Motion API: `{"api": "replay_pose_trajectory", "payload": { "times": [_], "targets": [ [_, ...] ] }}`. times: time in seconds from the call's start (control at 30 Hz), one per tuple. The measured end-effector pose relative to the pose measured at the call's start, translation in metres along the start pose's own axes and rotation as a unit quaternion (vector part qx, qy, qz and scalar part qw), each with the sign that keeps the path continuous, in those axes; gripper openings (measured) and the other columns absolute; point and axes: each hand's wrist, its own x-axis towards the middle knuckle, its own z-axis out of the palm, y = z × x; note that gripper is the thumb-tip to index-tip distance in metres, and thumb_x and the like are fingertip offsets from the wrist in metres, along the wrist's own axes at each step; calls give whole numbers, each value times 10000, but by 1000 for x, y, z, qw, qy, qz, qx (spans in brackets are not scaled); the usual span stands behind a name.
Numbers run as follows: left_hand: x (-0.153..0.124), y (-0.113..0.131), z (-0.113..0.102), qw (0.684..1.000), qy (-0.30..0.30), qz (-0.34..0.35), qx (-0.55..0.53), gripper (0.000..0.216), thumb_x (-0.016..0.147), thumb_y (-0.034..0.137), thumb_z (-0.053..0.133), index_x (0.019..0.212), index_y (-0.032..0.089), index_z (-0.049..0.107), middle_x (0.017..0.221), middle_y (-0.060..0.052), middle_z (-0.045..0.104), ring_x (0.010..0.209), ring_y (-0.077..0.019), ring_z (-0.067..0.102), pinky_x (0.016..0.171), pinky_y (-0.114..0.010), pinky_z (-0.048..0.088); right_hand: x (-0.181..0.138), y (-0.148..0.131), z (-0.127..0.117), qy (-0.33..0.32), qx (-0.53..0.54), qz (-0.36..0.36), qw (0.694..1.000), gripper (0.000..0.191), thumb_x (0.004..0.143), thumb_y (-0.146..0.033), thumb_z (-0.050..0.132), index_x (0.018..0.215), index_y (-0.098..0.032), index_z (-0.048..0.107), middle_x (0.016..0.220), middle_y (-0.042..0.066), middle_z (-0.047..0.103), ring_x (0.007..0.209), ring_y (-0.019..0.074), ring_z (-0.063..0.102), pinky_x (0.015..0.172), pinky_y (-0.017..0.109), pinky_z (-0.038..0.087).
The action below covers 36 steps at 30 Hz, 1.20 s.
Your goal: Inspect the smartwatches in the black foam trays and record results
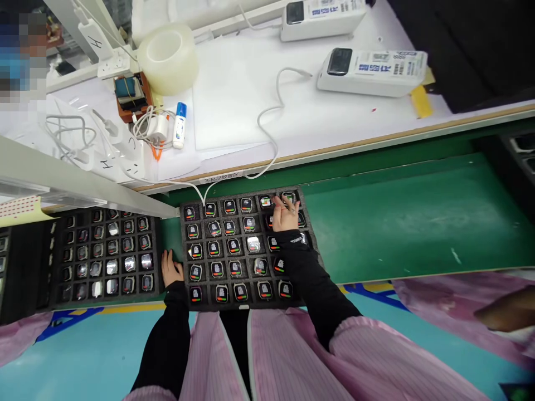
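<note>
- Here's the right hand [286,214], up at the far right corner of the central foam tray [273,304], fingers bent and moderately spread, thumb apart; whether it grips anything, I cannot tell.
- Under those fingertips sits the corner smartwatch [288,196], partly hidden, in its own compartment; just left, beside the thumb, another smartwatch [265,201] shows a brightly coloured screen.
- Light fingertips look best here: touch one watch at a time, stay off the neighbour's screen, and let each case sit level between its dividers.
- Over to the left hand [171,269], laid flat with fingers together beside the tray's left edge, holding nothing that shows; it's well placed to steady the foam.
- Watch that right black sleeve [309,273]! It crosses the tray's right-hand columns, so a raised wrist would spare the watches below.
- Now the edges: the left tray [155,245] stands close by, leaving only a narrow strip for the left hand.
- Far side, the white upper worktop's edge [376,139] runs just beyond the tray, and a white cable [203,199] drops to its far left, a possible snag.
- Best room lies right, along the green worktop [418,223], reaching towards a black tray [497,167] at far right.
</note>
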Motion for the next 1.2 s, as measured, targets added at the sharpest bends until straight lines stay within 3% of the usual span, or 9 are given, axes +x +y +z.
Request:
{"api": "replay_pose_trajectory", "payload": {
  "times": [0.3, 0.43, 0.7, 0.97, 1.1, 1.2],
  "targets": [
    [0, -16, 4, 999, -25, 13, 25, 491, 806, 136, 418, 1282, 42, 489, 1370, -183, 430, 1320, -274, 353, 1109, -409, 324, -6, 33, -22, 42, -15, 57, 997, 476, 926, -253, 228, 1161, -86, 607, 1047, 134, 648, 1191, 245, 469, 1100, 587, 157],
    [1, -13, 4, 1000, -19, 11, 18, 489, 806, 133, 413, 1280, 42, 491, 1368, -180, 431, 1321, -269, 353, 1108, -401, 324, -2, 46, -23, 53, -24, 73, 996, 484, 910, -260, 228, 1140, -83, 616, 1035, 133, 655, 1182, 254, 480, 1100, 584, 158],
    [4, -3, 1, 1000, 7, 17, 22, 461, 813, 125, 401, 1247, 17, 514, 1334, -199, 463, 1300, -270, 382, 1093, -412, 345, 7, 41, -17, 8, -48, 72, 996, 496, 911, -291, 238, 1169, -86, 609, 1086, 141, 631, 1222, 245, 441, 1098, 571, 162],
    [4, -3, 2, 1000, 13, 16, 18, 459, 824, 131, 395, 1257, 33, 510, 1341, -179, 460, 1300, -262, 384, 1097, -399, 340, -9, 53, -42, 59, -13, 142, 988, 517, 912, -299, 223, 1169, -69, 608, 1117, 151, 625, 1148, 251, 508, 1060, 505, 291],
    [2, -7, 4, 1000, 8, 4, 15, 467, 821, 133, 392, 1266, 46, 505, 1351, -169, 453, 1307, -256, 374, 1104, -403, 335, -30, 59, -67, -5, -7, 267, 964, 485, 907, -285, 260, 1195, -90, 598, 1000, 136, 665, 984, 255, 591, 906, 413, 439],
    [-2, -11, 6, 1000, -12, -7, 14, 477, 810, 137, 396, 1265, 43, 505, 1355, -175, 448, 1313, -266, 365, 1102, -422, 338, -52, 61, -80, -96, -55, 325, 939, 453, 907, -277, 284, 1106, -104, 653, 938, 144, 659, 910, 268, 601, 860, 405, 440]
  ]
}}
